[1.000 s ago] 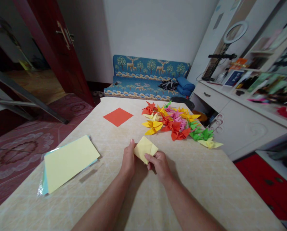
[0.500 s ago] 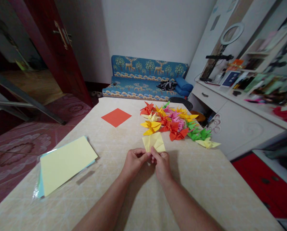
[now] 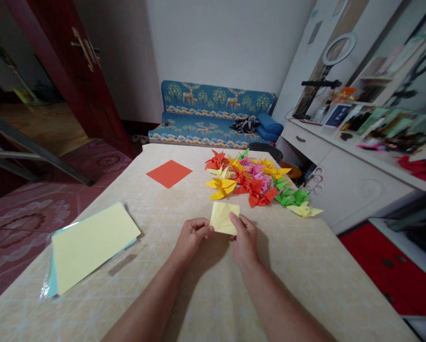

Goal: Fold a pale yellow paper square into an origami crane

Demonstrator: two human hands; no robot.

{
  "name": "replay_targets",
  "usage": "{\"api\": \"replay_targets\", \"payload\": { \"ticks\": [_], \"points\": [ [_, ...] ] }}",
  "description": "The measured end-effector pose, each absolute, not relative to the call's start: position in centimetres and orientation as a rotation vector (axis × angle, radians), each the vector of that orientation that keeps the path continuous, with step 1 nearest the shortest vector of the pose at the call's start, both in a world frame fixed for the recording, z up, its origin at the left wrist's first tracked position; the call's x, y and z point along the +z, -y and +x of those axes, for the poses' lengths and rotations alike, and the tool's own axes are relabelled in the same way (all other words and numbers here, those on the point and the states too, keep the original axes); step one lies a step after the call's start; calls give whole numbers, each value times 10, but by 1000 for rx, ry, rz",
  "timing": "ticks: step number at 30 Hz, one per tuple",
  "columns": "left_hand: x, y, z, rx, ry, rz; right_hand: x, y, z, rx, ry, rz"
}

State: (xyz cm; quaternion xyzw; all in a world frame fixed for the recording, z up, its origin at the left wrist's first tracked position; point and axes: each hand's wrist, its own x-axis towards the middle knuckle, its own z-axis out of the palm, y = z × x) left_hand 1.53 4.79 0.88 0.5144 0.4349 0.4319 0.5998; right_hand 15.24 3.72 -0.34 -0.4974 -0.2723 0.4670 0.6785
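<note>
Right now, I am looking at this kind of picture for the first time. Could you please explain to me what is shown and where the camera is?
There is no machine here. You see a bare left hand and right hand. The camera is worn on the head of their owner and looks forward and down. The hands hold a folded yellow paper between them; the right thumb lies on top of it. On the table, farther away, are a flat red paper square and, to its right, a group of folded paper shapes in several colours. At the left lies a stack of sheets, yellow on top, with clear plastic showing at one corner. Behind the table is a blue patterned sofa.
</note>
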Motion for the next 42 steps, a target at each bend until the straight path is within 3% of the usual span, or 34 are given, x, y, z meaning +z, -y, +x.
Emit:
{"api": "replay_targets", "payload": {
  "ticks": [7, 15, 42],
  "points": [
    [1, -56, 16, 1319, -960, 888, -5, -33, 153, 1137, 791, -1115],
    [-1, -56, 14, 1422, -1010, 880, -6, -31, 153, 1144, 990, -1125],
    [0, -47, 21, 1190, -1042, 991, -3, -28, 145, 1139, 1051, -1217]
  ]
}}
